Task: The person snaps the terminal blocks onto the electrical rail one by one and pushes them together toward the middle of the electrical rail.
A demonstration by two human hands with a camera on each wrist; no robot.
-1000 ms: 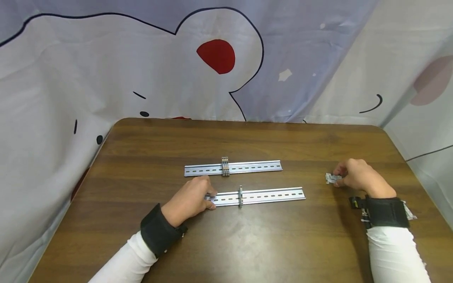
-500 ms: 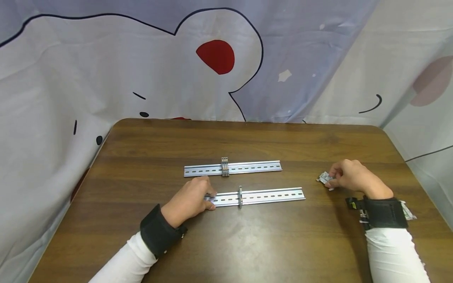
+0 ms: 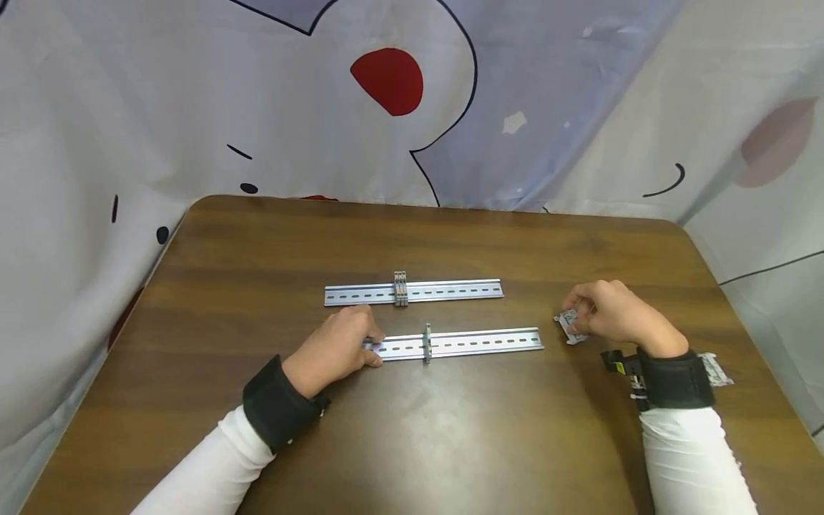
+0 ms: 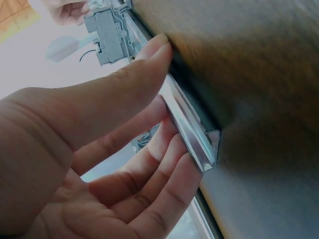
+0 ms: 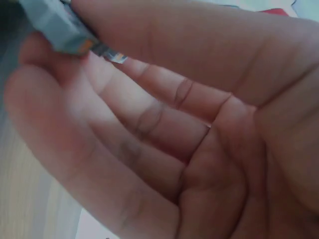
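My left hand point(image 3: 335, 348) holds the left end of the nearer slotted metal DIN rail point(image 3: 486, 342), thumb along the near edge and fingers along the far one. One thin grey terminal block point(image 3: 428, 343) stands upright on this rail, right of the hand; the left wrist view shows its flat side. Off the rail's right end, my right hand point(image 3: 611, 315) pinches another grey terminal block point(image 3: 569, 327) between thumb and fingers. In the right wrist view part of that terminal block point(image 5: 65, 32) shows at the fingertips, the remainder cut off by the frame.
Behind the nearer rail lies a second DIN rail point(image 3: 457, 290), with several terminal blocks point(image 3: 400, 289) grouped on it. Beside the right wrist is a pale grey piece point(image 3: 716, 370), partly hidden by the wristband. A printed curtain point(image 3: 257, 93) hangs past the far edge of the wooden table point(image 3: 463, 443).
My right hand has moved left toward the rail, and the terminal block in it has turned. The left hand keeps its hold on the rail. The head view has shifted slightly.
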